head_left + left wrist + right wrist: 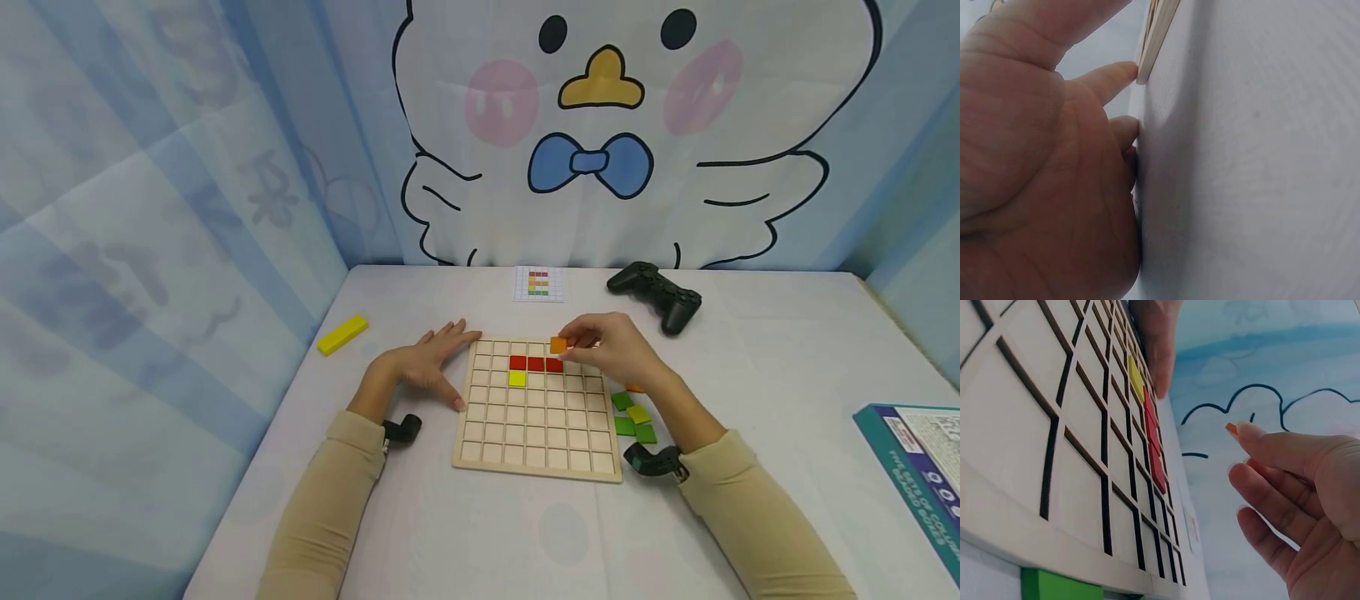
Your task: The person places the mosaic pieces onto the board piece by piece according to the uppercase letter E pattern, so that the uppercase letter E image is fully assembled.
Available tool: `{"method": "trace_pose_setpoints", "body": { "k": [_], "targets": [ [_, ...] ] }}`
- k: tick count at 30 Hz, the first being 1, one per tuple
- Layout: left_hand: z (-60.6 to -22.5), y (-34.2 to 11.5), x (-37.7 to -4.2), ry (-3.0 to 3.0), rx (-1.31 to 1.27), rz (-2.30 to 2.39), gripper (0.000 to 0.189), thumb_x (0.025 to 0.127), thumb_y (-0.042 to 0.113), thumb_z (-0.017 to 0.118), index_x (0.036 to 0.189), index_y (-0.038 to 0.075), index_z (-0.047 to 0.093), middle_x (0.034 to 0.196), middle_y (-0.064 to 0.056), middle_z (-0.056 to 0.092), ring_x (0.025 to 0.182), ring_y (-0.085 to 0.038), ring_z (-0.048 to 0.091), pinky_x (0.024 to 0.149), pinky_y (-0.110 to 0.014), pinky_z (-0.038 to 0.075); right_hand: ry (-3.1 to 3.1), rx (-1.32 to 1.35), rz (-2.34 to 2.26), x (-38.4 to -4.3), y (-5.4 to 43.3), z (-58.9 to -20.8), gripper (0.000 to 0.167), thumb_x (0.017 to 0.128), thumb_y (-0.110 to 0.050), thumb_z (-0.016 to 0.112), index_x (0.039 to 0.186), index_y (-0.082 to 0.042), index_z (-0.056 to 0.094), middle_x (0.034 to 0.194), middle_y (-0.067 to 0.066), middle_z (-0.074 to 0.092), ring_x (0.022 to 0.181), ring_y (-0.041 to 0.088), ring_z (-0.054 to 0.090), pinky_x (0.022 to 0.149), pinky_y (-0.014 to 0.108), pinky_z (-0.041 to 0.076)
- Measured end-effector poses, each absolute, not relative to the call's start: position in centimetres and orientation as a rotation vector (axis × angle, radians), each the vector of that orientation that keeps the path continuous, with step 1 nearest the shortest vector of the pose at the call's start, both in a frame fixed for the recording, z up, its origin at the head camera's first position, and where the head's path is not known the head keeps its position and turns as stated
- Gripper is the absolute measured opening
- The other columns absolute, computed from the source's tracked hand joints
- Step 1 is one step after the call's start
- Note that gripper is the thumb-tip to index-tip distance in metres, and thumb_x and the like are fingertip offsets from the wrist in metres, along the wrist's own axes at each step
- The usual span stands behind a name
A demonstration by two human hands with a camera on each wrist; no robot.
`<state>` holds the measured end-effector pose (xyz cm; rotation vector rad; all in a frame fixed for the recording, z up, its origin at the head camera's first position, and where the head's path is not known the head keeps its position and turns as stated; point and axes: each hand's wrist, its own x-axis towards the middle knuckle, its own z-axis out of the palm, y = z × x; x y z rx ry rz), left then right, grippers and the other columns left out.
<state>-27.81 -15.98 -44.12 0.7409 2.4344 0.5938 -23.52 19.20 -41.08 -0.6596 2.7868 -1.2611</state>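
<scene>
A wooden grid board [504, 435] lies on the table between both hands. Three red tiles [536, 364] fill a row of cells near its far side, and one yellow tile [517, 379] sits under the leftmost red one. My right hand [618, 346] pinches an orange tile [558, 345] between thumb and fingertips above the far rows; in the right wrist view the orange tile [1232, 429] is raised off the board. With fingers spread, my left hand [429, 363] rests on the table, its thumb and a fingertip touching the board's left edge.
Several green and yellow tiles [634, 421] lie right of the board, with an orange one [634, 387] partly behind the right wrist. A pattern card [538, 284] and a black game controller [656, 295] are at the back. A yellow bar [342, 335] lies left, a teal box [911, 475] right.
</scene>
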Motion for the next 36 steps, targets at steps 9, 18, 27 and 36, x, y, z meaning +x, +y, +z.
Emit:
{"method": "trace_pose_setpoints", "body": {
  "k": [9, 18, 27, 36],
  "targets": [
    [-44.1, -15.9, -27.8, 2.442, 0.743, 0.586, 0.129, 0.068, 0.057, 0.092, 0.168, 0.032, 0.014, 0.177, -0.004, -0.009, 0.163, -0.025, -0.012, 0.131, -0.053, -0.007, 2.690, -0.675, -1.329, -23.2, 17.4, -41.4, 0.023, 0.086, -0.015, 0.086, 0.108, -0.011, 0.079, 0.095, 0.002, 0.075, 0.082, 0.019, 0.066, 0.072, 0.026, 0.055],
    [-44.0, -15.8, -27.7, 2.436, 0.731, 0.580, 0.130, 0.068, 0.058, 0.091, 0.168, 0.032, 0.013, 0.177, -0.004, -0.009, 0.163, -0.024, -0.013, 0.131, -0.053, -0.007, 2.637, -0.745, -1.332, -22.9, 15.8, -42.1, 0.024, 0.085, -0.012, 0.087, 0.106, -0.007, 0.079, 0.089, 0.002, 0.075, 0.076, 0.016, 0.066, 0.069, 0.024, 0.055],
    [-43.9, -15.8, -27.6, 2.430, 0.727, 0.589, 0.129, 0.069, 0.055, 0.092, 0.169, 0.031, 0.013, 0.177, -0.004, -0.010, 0.163, -0.025, -0.014, 0.131, -0.055, -0.008, 2.524, -0.754, -1.337, -22.6, 14.7, -42.8, 0.022, 0.084, -0.015, 0.088, 0.103, -0.006, 0.079, 0.093, 0.003, 0.077, 0.078, 0.015, 0.067, 0.071, 0.024, 0.057],
    [-43.8, -15.8, -27.6, 2.432, 0.727, 0.581, 0.129, 0.069, 0.054, 0.092, 0.169, 0.030, 0.013, 0.177, -0.005, -0.010, 0.163, -0.024, -0.014, 0.131, -0.054, -0.008, 2.475, -0.787, -1.336, -22.5, 14.2, -43.5, 0.021, 0.084, -0.017, 0.088, 0.102, -0.008, 0.080, 0.091, 0.003, 0.075, 0.078, 0.016, 0.064, 0.069, 0.023, 0.054]
  ]
}}
